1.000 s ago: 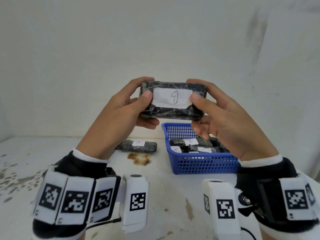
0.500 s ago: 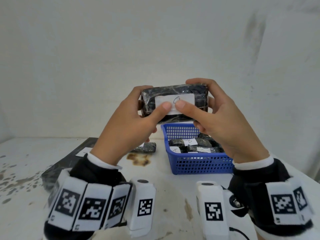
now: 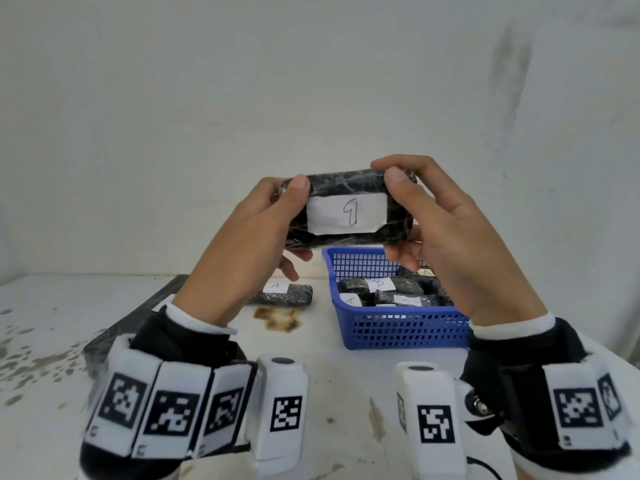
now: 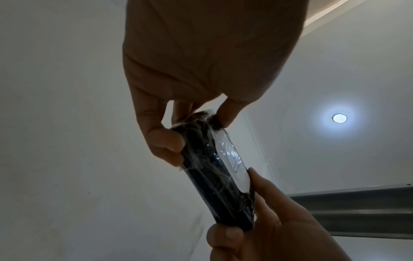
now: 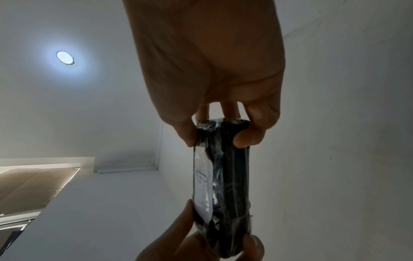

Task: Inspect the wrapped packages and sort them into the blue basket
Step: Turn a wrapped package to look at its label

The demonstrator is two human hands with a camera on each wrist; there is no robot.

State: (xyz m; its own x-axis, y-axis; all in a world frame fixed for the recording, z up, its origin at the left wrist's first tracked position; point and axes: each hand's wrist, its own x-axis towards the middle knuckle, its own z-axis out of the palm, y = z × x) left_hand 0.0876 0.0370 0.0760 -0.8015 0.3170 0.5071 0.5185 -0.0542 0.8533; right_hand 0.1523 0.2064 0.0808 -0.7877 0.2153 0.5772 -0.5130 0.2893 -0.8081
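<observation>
Fingers [image 3: 299, 185] of the left hand [image 3: 249, 244] and right hand [image 3: 446, 237] pinch opposite ends of the black wrapped package [image 3: 346, 211], raised above the table with its white label [image 3: 346, 213] facing the head camera, evidently for reading. Blue basket [image 3: 398, 329], near the table's far right, holds other labelled packages [image 3: 381, 289]; another lies beside it.
</observation>
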